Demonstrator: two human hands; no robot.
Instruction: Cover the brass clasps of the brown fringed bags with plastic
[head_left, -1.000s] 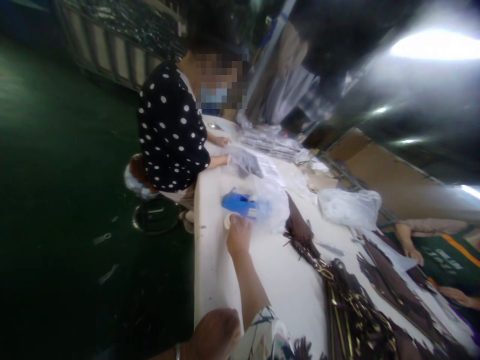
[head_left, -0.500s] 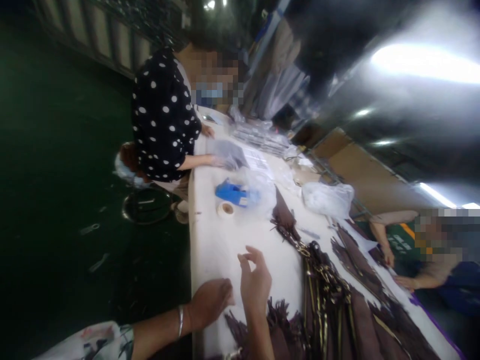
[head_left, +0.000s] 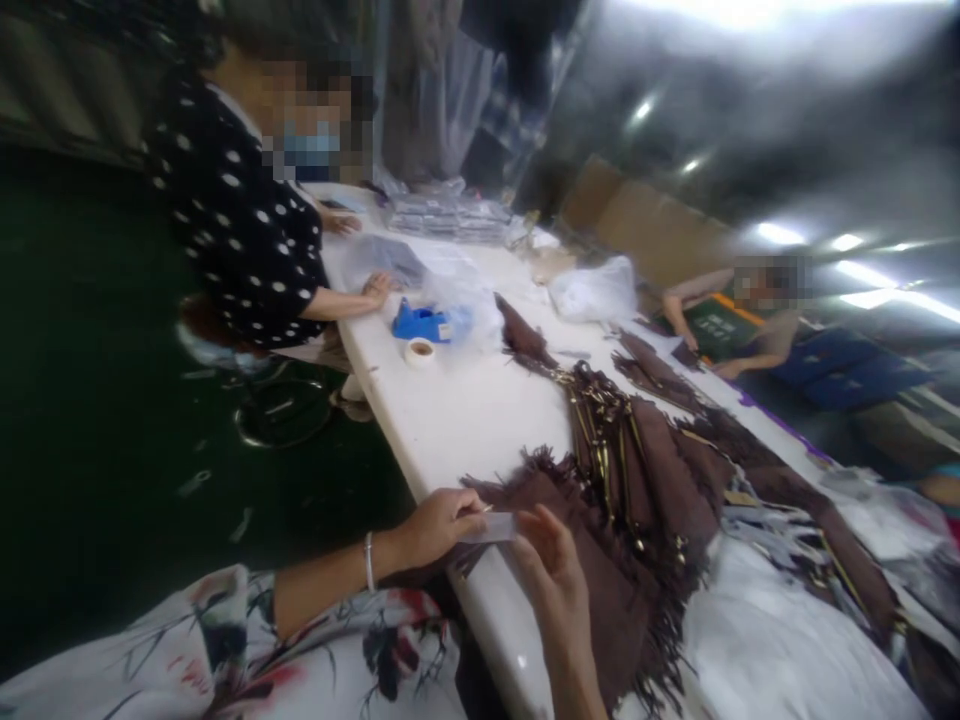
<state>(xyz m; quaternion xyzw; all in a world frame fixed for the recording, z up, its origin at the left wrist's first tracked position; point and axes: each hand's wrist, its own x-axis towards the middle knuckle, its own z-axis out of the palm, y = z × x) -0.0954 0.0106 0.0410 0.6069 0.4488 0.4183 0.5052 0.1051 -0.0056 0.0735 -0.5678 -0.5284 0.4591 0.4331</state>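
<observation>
My left hand (head_left: pixel 439 522) pinches one end of a short strip of clear tape (head_left: pixel 496 527) at the near edge of the white table (head_left: pixel 465 410). My right hand (head_left: pixel 559 580) holds the strip's other end with the fingers partly curled. Just beyond the strip lies a brown fringed cloth (head_left: pixel 600 500) with gold chains. Farther up the table stand a white tape roll (head_left: pixel 419 351) and a blue tape dispenser (head_left: pixel 420 322).
A person in a black dotted top (head_left: pixel 240 230) sits at the table's left side, handling clear bags (head_left: pixel 390 260). Another person (head_left: pixel 742 310) sits at the far right. More brown cloth pieces, a white plastic bag (head_left: pixel 596 290) and stacked packets (head_left: pixel 450 215) lie on the table.
My right hand left the tape roll and came back to the near edge. Both hands now hold a strip of tape between them. The view swung right, over the brown cloth.
</observation>
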